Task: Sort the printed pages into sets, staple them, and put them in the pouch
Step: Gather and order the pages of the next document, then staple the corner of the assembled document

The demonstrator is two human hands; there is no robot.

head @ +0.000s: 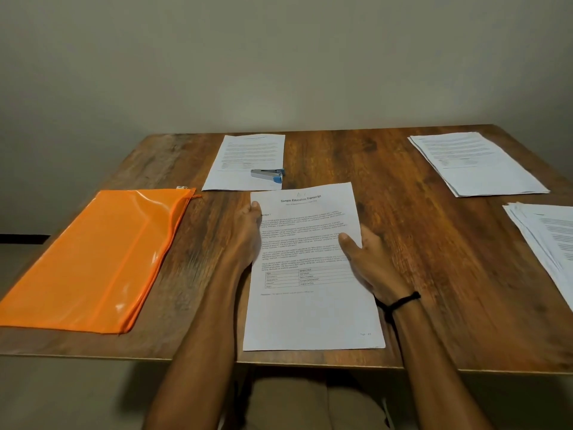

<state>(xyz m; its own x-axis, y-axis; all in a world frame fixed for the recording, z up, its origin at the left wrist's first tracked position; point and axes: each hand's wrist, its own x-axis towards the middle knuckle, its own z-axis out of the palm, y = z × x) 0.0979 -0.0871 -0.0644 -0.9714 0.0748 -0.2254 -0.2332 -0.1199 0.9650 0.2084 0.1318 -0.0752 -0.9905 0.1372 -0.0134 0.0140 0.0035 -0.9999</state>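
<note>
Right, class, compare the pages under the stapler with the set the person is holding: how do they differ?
The stapler pages lie flat, far back on the table, under the stapler; the held set sits near the front edge, gripped at its sides by the left hand and right hand. The held set's heading is legible; the stapler pages' text is too small. Both are white printed sheets.

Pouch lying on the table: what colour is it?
The pouch is a glossy, slightly see-through orange all over; the head view shows it best.
</note>
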